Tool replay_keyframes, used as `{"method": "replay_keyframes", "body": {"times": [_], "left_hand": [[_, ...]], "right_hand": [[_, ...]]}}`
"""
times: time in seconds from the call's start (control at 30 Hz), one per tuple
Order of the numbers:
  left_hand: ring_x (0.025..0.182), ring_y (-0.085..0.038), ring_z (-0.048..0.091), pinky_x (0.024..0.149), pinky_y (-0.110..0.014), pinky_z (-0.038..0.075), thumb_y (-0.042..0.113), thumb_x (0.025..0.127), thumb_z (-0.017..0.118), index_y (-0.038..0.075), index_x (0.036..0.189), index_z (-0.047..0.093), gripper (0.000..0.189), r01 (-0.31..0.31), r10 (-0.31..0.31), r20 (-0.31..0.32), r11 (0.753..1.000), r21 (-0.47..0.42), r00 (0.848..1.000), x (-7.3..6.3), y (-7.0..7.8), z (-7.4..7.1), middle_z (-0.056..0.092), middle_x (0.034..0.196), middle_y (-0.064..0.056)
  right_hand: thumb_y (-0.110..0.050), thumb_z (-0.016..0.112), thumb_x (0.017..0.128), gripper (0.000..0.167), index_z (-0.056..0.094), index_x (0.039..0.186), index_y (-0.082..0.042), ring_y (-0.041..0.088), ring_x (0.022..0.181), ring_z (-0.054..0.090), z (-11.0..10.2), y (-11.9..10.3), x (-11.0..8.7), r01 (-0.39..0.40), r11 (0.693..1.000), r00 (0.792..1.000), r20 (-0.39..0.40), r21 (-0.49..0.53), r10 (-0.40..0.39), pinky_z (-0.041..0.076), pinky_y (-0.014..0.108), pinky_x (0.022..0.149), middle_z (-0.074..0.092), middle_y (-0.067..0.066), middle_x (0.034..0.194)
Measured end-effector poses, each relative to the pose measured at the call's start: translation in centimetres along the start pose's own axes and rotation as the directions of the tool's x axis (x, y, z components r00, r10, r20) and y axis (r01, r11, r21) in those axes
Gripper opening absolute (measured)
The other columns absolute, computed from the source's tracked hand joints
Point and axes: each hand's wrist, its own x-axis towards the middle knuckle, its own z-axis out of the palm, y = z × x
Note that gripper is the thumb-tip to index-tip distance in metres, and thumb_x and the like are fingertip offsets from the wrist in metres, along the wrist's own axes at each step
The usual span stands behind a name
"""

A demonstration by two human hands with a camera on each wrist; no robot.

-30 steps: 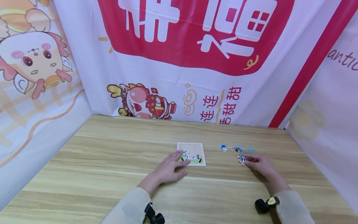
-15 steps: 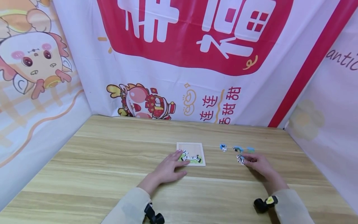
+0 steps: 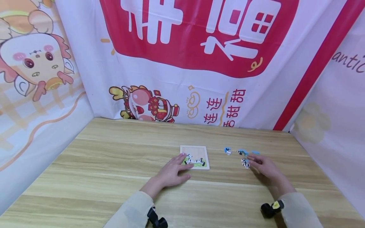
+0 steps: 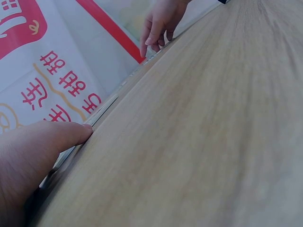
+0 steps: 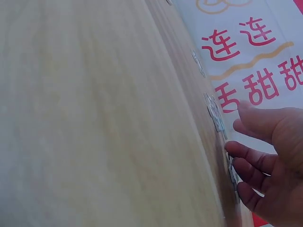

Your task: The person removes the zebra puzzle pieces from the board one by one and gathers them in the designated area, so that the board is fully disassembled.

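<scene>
My left hand (image 3: 172, 172) rests with extended fingers on the lower left of a square puzzle board (image 3: 193, 147) with a pale frame. Inside it lies a section with a zebra's body (image 3: 195, 161) on green; the upper part is bare wood. To the right, my right hand (image 3: 266, 167) has its fingertips beside a black-and-white striped puzzle piece (image 3: 245, 163) on the table. The right wrist view shows thumb and fingers apart, with nothing visible between them. In the left wrist view, the right index finger (image 4: 144, 43) points down at the tabletop.
Behind the striped piece lie a blue and white piece (image 3: 227, 150), a blue and dark piece (image 3: 242, 152) and a blue piece (image 3: 255, 152), partly hidden by the right hand. Printed cloth (image 3: 182, 76) hangs behind the wooden table (image 3: 114, 152) and along its sides.
The striped piece has shifted very slightly left and turned a little under the right fingertips. My right hand covers more of the rightmost blue piece. The left hand and board hold still.
</scene>
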Motion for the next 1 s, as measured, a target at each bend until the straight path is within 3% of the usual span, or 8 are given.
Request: {"method": "replay_keyframes", "body": {"times": [0.3, 0.43, 0.6, 0.83, 1.0], "left_hand": [[0.127, -0.025, 0.013, 0.101, -0.042, 0.011, 0.047, 0.083, 0.047, 0.027, 0.125, 0.046, 0.046, 0.005, -0.005, 0.001, 1.0, 0.002, 1.0, 0.0, -0.2, 0.2, 0.018, 0.14, -0.011], [0.128, -0.025, 0.012, 0.101, -0.041, 0.011, 0.046, 0.083, 0.048, 0.028, 0.125, 0.046, 0.046, 0.003, -0.003, -0.003, 1.0, 0.001, 1.0, 0.0, -0.2, 0.1, 0.017, 0.141, -0.011], [0.128, -0.024, 0.012, 0.101, -0.04, 0.011, 0.047, 0.083, 0.048, 0.028, 0.125, 0.046, 0.046, 0.0, 0.0, -0.012, 1.0, -0.006, 1.0, 0.1, -0.2, 0.2, 0.017, 0.14, -0.011], [0.127, -0.025, 0.013, 0.101, -0.04, 0.013, 0.048, 0.083, 0.048, 0.027, 0.124, 0.048, 0.046, -0.004, 0.003, -0.04, 1.0, -0.016, 0.999, 0.0, -0.3, 0.1, 0.018, 0.14, -0.011], [0.127, -0.026, 0.013, 0.1, -0.043, 0.014, 0.049, 0.083, 0.046, 0.024, 0.124, 0.048, 0.048, 0.007, -0.01, -0.072, 0.999, -0.035, 0.997, 0.0, -0.5, 0.1, 0.019, 0.14, -0.012]], "right_hand": [[-0.032, 0.047, 0.089, 0.046, 0.045, 0.123, -0.002, 0.032, 0.097, 0.047, -0.8, -0.3, -0.3, -0.001, 1.0, 0.999, 0.039, 0.015, 0.0, 0.04, 0.048, 0.078, 0.052, 0.018, 0.107], [-0.035, 0.046, 0.089, 0.05, 0.043, 0.125, -0.001, 0.033, 0.098, 0.047, -1.2, -1.0, -0.5, -0.021, 0.999, 0.999, 0.031, 0.028, 0.02, 0.042, 0.046, 0.076, 0.051, 0.02, 0.109], [-0.039, 0.046, 0.087, 0.053, 0.043, 0.125, -0.003, 0.031, 0.097, 0.048, -1.3, -2.5, -0.5, 0.012, 0.998, 1.0, -0.012, 0.062, -0.011, 0.043, 0.043, 0.075, 0.052, 0.02, 0.109], [-0.041, 0.047, 0.086, 0.049, 0.046, 0.124, -0.01, 0.026, 0.089, 0.05, 0.3, -5.9, 0.5, 0.023, 0.993, 0.998, -0.056, 0.116, -0.017, 0.045, 0.04, 0.07, 0.054, 0.014, 0.104], [-0.032, 0.05, 0.087, 0.041, 0.05, 0.12, -0.008, 0.024, 0.085, 0.053, 2.2, -7.7, 1.9, 0.128, 0.971, 0.99, -0.087, 0.203, -0.112, 0.045, 0.035, 0.071, 0.057, 0.012, 0.097]]}}
